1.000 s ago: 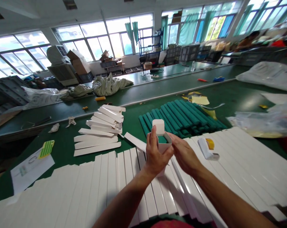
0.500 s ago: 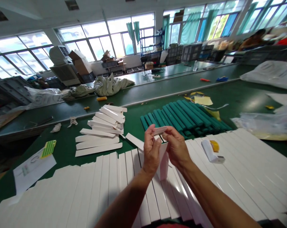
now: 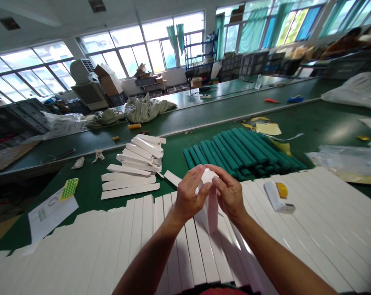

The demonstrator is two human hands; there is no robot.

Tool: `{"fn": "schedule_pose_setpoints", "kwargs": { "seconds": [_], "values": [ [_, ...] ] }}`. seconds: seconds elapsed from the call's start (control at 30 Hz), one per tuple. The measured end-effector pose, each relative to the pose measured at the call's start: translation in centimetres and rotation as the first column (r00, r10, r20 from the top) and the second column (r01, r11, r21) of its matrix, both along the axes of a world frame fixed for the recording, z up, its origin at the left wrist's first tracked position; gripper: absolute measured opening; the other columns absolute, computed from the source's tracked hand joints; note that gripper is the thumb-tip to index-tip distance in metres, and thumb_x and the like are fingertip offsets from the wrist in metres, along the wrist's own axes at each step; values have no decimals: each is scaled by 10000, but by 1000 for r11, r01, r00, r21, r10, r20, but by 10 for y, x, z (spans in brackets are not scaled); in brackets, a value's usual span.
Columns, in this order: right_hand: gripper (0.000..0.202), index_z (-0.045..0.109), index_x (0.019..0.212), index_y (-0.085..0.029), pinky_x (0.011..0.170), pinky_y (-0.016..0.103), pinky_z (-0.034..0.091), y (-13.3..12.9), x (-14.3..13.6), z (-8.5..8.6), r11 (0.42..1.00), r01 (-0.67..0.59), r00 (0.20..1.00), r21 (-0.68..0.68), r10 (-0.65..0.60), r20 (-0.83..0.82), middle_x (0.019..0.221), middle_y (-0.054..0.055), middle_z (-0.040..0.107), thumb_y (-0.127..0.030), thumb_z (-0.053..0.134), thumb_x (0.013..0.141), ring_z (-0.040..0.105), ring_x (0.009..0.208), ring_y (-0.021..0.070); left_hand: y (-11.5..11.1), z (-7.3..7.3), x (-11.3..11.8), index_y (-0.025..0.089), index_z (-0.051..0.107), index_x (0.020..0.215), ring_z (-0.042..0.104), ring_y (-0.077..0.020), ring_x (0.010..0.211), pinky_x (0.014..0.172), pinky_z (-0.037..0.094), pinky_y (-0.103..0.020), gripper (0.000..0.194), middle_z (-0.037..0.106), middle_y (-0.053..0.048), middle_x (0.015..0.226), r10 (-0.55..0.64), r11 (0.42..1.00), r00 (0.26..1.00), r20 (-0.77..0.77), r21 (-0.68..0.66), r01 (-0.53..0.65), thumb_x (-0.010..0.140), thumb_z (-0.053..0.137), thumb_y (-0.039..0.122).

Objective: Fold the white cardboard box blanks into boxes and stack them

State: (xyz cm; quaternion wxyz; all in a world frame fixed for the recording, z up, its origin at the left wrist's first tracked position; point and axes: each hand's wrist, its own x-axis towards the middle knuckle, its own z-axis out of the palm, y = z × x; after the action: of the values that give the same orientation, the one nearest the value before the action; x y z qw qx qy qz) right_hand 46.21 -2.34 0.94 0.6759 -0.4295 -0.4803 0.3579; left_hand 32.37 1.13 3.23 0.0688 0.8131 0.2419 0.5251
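Observation:
A narrow white carton (image 3: 213, 213) stands upright in front of me, its top end between my two hands. My left hand (image 3: 190, 192) grips the carton's top from the left, with thumb and fingers against the end flap. From the right, my right hand (image 3: 230, 192) wraps round the same end, its thumb on the folded top. Beneath lies a wide row of long white boxes (image 3: 118, 241) side by side. Just beyond my hands is a pile of green ribbed sticks (image 3: 231, 149). Flat white cartons (image 3: 133, 168) lie in a heap to the left.
A white tape dispenser (image 3: 274, 197) with yellow tape rests on the boxes at right. A printed sheet (image 3: 50, 217) with a green sticker card (image 3: 69, 189) lies left. Clear plastic bags (image 3: 335, 162) lie right. Across the green table runs a raised edge (image 3: 200, 127).
The carton's end flap stood raised between my fingertips; now it is folded down across the top. My left hand has shifted slightly left, and the camera view has turned a little left.

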Motion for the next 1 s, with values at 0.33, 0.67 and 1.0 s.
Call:
{"fn": "schedule_pose_setpoints", "kwargs": {
  "seconds": [0.33,0.67,1.0],
  "values": [
    [335,739,1084,-266,1039,426,454,11,-3,-2,998,42,993,37,-38,-115,1196,59,689,-487,652,848,622,1135,252,3,20,1,186,649,1212,679,-187,1046,916,572,-331,301,720,-103,1130,-50,995,999,-1,-90,50,928,549,181],
    [214,765,983,-244,1041,441,447,15,-9,-1,999,27,964,21,-21,-265,1092,56,728,-371,696,826,657,1044,236,1,26,0,185,674,1176,694,-180,1004,886,585,-316,293,736,-95,1073,-31,996,997,-64,-91,25,915,548,148],
    [125,739,890,-225,948,375,489,13,-11,15,999,-36,952,0,34,-304,1002,46,733,-264,659,802,659,978,214,-3,14,-1,137,615,1239,620,-240,1196,991,555,-370,330,680,-151,1216,36,999,994,-101,21,-34,923,523,152]
  ]
}}
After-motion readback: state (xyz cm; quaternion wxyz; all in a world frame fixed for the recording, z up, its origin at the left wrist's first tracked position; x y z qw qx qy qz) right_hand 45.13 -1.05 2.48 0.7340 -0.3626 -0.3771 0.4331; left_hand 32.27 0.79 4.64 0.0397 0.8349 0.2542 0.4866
